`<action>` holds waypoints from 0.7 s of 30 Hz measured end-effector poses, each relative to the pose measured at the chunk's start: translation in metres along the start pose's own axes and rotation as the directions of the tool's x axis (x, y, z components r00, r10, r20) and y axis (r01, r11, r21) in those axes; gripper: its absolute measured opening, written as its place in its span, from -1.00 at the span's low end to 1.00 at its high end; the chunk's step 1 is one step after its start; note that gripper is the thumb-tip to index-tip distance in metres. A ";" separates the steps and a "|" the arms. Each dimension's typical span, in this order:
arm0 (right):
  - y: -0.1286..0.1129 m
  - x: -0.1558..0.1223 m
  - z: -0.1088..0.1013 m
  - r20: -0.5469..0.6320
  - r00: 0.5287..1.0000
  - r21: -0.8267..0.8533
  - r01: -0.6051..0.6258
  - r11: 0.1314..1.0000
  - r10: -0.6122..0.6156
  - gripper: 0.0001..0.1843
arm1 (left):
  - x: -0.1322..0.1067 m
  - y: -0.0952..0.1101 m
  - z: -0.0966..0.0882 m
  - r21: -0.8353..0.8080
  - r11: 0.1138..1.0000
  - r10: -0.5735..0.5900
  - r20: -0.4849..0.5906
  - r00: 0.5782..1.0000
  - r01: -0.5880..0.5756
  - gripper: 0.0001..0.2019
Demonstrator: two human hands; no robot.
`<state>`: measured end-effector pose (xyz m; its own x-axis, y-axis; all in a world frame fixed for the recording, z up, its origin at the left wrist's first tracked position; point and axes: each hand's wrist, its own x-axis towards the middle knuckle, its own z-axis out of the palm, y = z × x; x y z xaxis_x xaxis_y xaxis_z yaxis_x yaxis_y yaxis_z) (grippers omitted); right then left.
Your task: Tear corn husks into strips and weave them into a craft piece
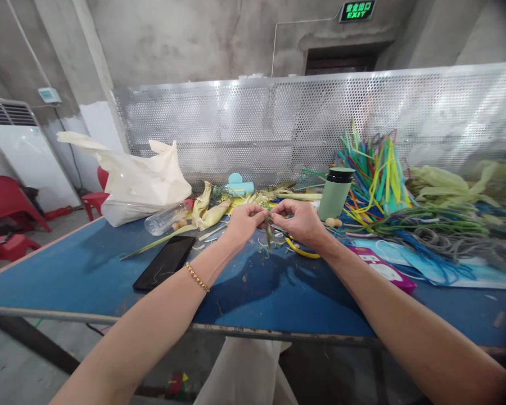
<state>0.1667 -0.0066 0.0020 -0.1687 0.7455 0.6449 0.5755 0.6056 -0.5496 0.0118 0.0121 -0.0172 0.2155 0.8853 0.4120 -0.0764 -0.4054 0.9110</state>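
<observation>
Green leaf strip (269, 236) hangs pinched between a worker's two hands above the middle of a blue table (80, 275). Thumb and fingertips of the left hand (245, 220) close on its upper end, and those of the right hand (299, 220) meet them there, nearly touching. A curved yellow piece (302, 251) lies just below the right hand, with a green tumbler (335, 194) standing just beyond. Corn husks (214, 215) and a clear bottle (166, 218) crowd the far left, near a white plastic bag (145, 180); a black phone (165, 263) lies left of the left wrist. Coloured strips (390, 180) and a purple packet (379, 267) hem in the right. Blue tabletop stretches from the hands to the near edge, and past the phone to the left edge; a perforated metal panel (219, 121) bounds the far side.
</observation>
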 end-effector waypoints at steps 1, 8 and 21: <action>0.000 0.000 0.000 -0.001 1.000 0.007 -0.006 1.000 0.006 -0.88 | 0.000 0.000 0.000 -0.006 1.000 -0.002 0.004 1.000 0.002 -0.87; -0.002 0.000 0.000 0.005 0.999 0.042 -0.038 0.998 0.038 -0.86 | -0.001 0.002 0.000 -0.040 0.999 -0.008 0.013 1.000 0.008 -0.87; 0.003 0.002 -0.001 0.101 0.987 0.175 -0.141 0.974 0.124 -0.71 | 0.001 0.004 -0.006 0.058 0.996 0.067 -0.072 0.995 -0.063 -0.89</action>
<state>0.1691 -0.0039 0.0018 -0.1760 0.8394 0.5142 0.4446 0.5338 -0.7193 0.0059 0.0132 -0.0131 0.1393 0.8701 0.4727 -0.0332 -0.4730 0.8804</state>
